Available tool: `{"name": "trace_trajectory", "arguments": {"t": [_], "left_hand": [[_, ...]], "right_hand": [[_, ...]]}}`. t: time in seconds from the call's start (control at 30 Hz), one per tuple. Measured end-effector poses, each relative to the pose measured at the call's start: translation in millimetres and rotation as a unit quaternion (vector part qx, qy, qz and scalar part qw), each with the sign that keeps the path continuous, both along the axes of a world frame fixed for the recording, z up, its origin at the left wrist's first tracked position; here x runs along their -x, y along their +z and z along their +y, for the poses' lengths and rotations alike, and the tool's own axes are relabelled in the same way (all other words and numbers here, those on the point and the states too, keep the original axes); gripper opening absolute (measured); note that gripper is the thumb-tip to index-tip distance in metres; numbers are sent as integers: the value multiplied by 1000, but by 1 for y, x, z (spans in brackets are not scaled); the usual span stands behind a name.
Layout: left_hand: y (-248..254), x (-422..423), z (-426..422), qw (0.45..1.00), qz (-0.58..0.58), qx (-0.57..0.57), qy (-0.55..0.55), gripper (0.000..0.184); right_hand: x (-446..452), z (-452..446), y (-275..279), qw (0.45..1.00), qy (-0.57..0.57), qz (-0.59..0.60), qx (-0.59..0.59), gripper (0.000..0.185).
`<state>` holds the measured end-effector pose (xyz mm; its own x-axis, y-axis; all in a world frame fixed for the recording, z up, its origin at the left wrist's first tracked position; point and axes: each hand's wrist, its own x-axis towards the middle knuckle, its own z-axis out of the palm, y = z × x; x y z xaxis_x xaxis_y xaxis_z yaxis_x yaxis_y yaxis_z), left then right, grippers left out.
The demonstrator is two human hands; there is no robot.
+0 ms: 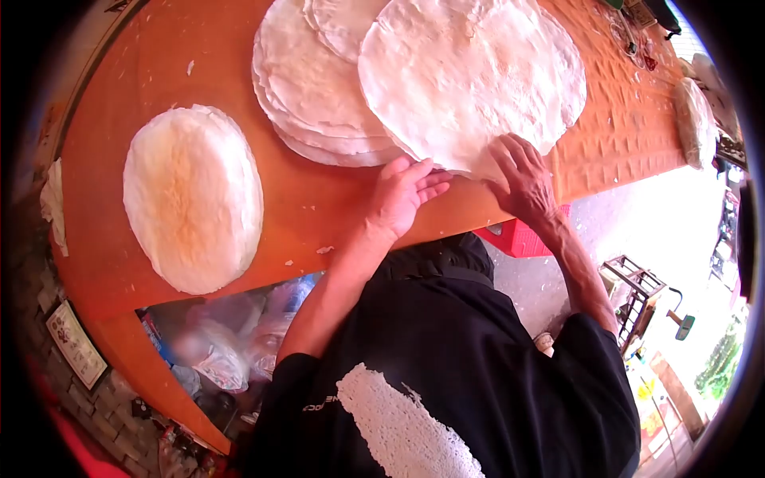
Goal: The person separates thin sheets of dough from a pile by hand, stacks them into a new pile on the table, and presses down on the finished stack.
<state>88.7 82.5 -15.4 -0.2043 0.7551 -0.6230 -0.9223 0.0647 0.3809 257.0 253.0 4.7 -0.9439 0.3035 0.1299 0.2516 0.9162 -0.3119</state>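
A broad, thin flatbread sheet (pixel 462 80) lies on top of a pile at the near edge of the orange table. My left hand (pixel 398 195) is at its lower left edge, palm turned partly up, fingers stretched out and touching the rim. At the lower right rim is my right hand (pixel 522 175), fingers bent over the sheet and thumb near its edge. Just left of that sheet, partly under it, is a stack of similar flatbreads (pixel 319 95). Farther left stands a separate oval stack (pixel 194 199) with a browner middle.
The orange table (pixel 311 207) has crumbs on it and a bumpy cover at right. Bagged items (pixel 231 350) lie below it. A red crate (pixel 522 237) is under the front edge. A torn white piece (pixel 406 422) lies against my black shirt. A metal frame (pixel 633 295) stands right.
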Motion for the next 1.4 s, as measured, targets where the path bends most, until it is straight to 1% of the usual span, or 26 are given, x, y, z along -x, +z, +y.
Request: {"name": "trace_trajectory", "arguments": {"t": [0.03, 0.13, 0.17, 0.23, 0.3, 0.33, 0.43, 0.47, 0.5, 0.53, 0.6, 0.63, 0.7, 0.77, 0.8, 0.87, 0.9, 0.93, 0.97, 1.03, 1.07, 1.17, 1.2, 1.23, 1.27, 1.4], "left_hand": [[-1, -1, 2, 1000, -1, 1, 1, 15], [8, 2, 14, 995, -39, -89, 18, 15], [14, 4, 19, 995, -39, -89, 19, 15], [25, 15, 28, 994, 10, -109, -12, 16], [19, 23, 28, 996, 14, -85, -1, 20], [20, 30, 28, 997, 34, -67, -7, 21], [19, 46, 26, 997, 81, -17, -4, 23], [17, 52, 26, 994, 108, 13, 4, 24], [16, 58, 25, 994, 107, 14, 7, 24], [15, 64, 27, 993, 113, 30, 26, 25], [14, 75, 32, 989, 123, 54, 57, 24], [12, 80, 35, 989, 122, 54, 63, 24], [7, 88, 39, 987, 129, 59, 78, 23], [2, 99, 42, 987, 126, 48, 91, 21], [2, 103, 45, 987, 118, 43, 98, 20], [0, 110, 51, 987, 101, 42, 114, 16], [-3, 113, 55, 987, 102, 45, 116, 16], [-6, 114, 58, 986, 116, 41, 111, 15], [-8, 114, 60, 985, 129, 37, 106, 14], [-8, 115, 66, 983, 150, 39, 97, 13], [-8, 114, 68, 981, 168, 40, 87, 13], [-8, 116, 76, 975, 200, 61, 81, 14], [-3, 114, 78, 973, 195, 71, 98, 14], [-4, 113, 79, 973, 193, 75, 99, 14], [-5, 113, 81, 974, 192, 68, 103, 13], [-3, 119, 80, 987, 137, 48, 68, 15]], "right_hand": [[0, -2, 3, 1000, 1, -1, 1, 53], [3, -3, 4, 1000, -10, -16, 4, 65], [7, 5, -2, 998, -33, 23, -45, 55], [6, 53, 1, 994, -76, -13, 82, 30], [33, 92, 46, 991, -59, 58, 104, 9], [46, 110, 86, 997, -75, -27, 18, 10], [67, 167, 150, 968, -207, -98, -102, 17], [85, 150, 165, 965, -175, 23, -192, 16], [103, 128, 178, 940, -139, 143, -278, 16], [118, 108, 189, 891, -99, 261, -357, 16], [122, 97, 192, 916, -25, 260, -305, 10], [118, 97, 181, 976, 7, 135, -171, 19], [133, 103, 111, 981, 48, 54, -181, 16], [140, 108, 47, 989, 30, -5, -143, 9], [143, 115, 39, 990, 33, -3, -140, 9], [145, 132, 27, 990, 27, -81, -112, 12], [146, 149, 34, 986, 55, -21, -155, 11], [151, 161, 53, 991, 5, -25, -132, 11], [158, 158, 89, 994, -58, 25, -91, 13], [176, 135, 136, 934, 28, 223, -278, 13], [171, 140, 128, 945, 7, 182, -272, 15], [178, 113, 69, 979, 43, 126, -151, 22], [180, 113, 29, 992, 18, 69, -105, 21], [178, 112, 0, 1000, -6, 1, -18, 9], [175, 107, -13, 998, 8, 27, -51, 11], [176, 94, -11, 997, -20, 57, -40, 11]]}}
